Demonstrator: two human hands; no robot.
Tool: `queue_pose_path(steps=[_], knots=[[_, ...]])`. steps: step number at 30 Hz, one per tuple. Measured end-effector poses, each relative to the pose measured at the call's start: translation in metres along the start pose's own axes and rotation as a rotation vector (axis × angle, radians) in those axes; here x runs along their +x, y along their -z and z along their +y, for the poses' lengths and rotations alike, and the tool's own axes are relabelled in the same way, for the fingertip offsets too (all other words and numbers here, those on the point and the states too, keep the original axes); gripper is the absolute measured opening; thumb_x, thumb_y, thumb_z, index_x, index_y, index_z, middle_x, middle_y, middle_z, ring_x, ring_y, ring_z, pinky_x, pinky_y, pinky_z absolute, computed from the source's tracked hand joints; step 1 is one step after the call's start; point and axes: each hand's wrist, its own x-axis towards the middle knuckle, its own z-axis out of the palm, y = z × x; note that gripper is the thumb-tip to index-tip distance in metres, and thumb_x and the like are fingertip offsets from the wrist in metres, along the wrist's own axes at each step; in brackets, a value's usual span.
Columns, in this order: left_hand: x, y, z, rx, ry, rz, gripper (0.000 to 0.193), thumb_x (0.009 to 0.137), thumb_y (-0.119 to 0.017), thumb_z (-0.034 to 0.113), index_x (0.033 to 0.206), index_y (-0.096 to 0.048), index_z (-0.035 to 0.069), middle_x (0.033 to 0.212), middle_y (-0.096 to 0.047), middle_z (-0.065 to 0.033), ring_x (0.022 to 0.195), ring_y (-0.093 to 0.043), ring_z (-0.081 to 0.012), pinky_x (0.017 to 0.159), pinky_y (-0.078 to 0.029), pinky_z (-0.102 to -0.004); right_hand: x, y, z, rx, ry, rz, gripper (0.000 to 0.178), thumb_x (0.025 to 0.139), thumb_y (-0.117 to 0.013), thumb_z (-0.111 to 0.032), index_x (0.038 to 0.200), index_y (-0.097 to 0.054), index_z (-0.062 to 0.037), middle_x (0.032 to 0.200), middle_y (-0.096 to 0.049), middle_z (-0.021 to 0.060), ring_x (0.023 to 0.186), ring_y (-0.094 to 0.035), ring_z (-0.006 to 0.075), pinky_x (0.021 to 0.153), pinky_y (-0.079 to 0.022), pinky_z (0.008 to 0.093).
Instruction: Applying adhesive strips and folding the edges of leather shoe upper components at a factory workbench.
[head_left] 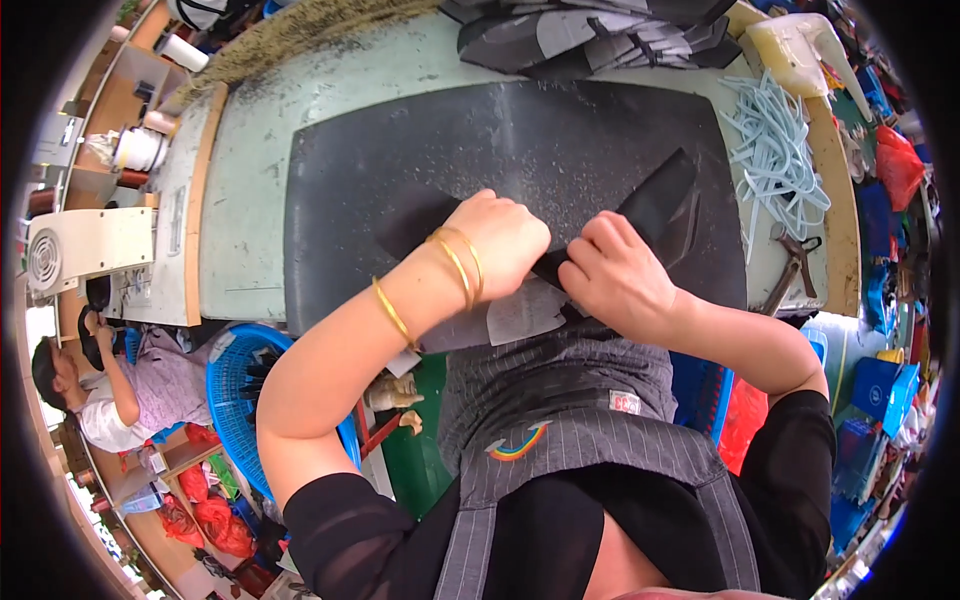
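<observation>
Black piece [664, 193] is over the dark mat [350, 155], gripped by both hands, one end sticking out past the right. Left hand [500, 245]: fingers curled tight around it, tips hidden, gold bangles [386, 312] on that arm. Right hand [620, 278], just beside, pinches it. Pale blue straps [785, 150] heaped right of mat; grey-black pieces [590, 42] piled beyond.

The flat black strip-shaped piece [660, 197] looked matt and smooth. The broad black mat [515, 150] was matt and speckled, the slim gold-coloured bangles [393, 313] glossy metal.
</observation>
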Motion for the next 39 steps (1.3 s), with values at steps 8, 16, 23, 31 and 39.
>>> queue_pose_path(steps=[8, 16, 23, 31, 39], knots=[[-0.034, -0.064, 0.037, 0.254, 0.044, 0.665, 0.022, 0.073, -0.066, 0.009, 0.093, -0.071, 0.001, 0.090, -0.066, -0.0073, 0.071, -0.057, -0.0169, 0.058, -0.047, -0.0274, -0.007, 0.009, 0.013, 0.258, -0.278, -0.124, 0.041, 0.073, -0.065, -0.009, 0.113, -0.060, -0.0010, 0.092, -0.060, 0.0066, 0.087, -0.055, 0.0268, 0.081, -0.042, 0.0387], [-0.033, -0.074, 0.025, 0.208, -0.029, 0.767, 0.016, 0.076, -0.069, 0.010, 0.089, -0.076, 0.003, 0.094, -0.073, -0.0064, 0.073, -0.059, -0.0157, 0.061, -0.047, -0.0265, -0.018, -0.003, -0.008, -0.165, 0.079, 0.070, 0.034, 0.066, -0.065, -0.014, 0.093, -0.072, 0.0048, 0.092, -0.064, 0.0096, 0.088, -0.059, 0.0215, 0.078, -0.048, 0.0316], [-0.034, -0.056, 0.025, 0.159, -0.084, 0.563, 0.025, 0.073, -0.066, 0.012, 0.092, -0.073, -0.003, 0.097, -0.072, -0.0136, 0.088, -0.066, -0.0196, 0.072, -0.052, -0.0269, -0.009, 0.010, -0.038, -0.321, -0.013, -0.366, 0.042, 0.074, -0.063, -0.018, 0.104, -0.071, 0.0104, 0.103, -0.066, 0.0190, 0.099, -0.065, 0.0307, 0.087, -0.057, 0.0365], [-0.048, -0.069, 0.013, -0.545, -0.051, 0.444, 0.031, 0.070, -0.077, 0.008, 0.101, -0.074, 0.006, 0.110, -0.069, -0.0048, 0.102, -0.064, -0.0273, 0.083, -0.056, -0.0368, -0.026, 0.003, -0.042, 0.250, -0.335, -0.045, 0.038, 0.072, -0.065, -0.010, 0.107, -0.068, 0.0035, 0.109, -0.068, 0.0146, 0.104, -0.066, 0.0298, 0.076, -0.060, 0.0350], [-0.059, -0.068, 0.017, -0.294, -0.189, 0.444, 0.033, 0.077, -0.070, 0.013, 0.109, -0.075, 0.008, 0.114, -0.068, -0.0007, 0.109, -0.061, -0.0229, 0.088, -0.057, -0.0335, -0.014, 0.011, -0.039, 0.226, -0.383, -0.195, 0.028, 0.069, -0.070, -0.009, 0.097, -0.067, -0.0074, 0.097, -0.062, 0.0012, 0.098, -0.061, 0.0211, 0.061, -0.057, 0.0325]])
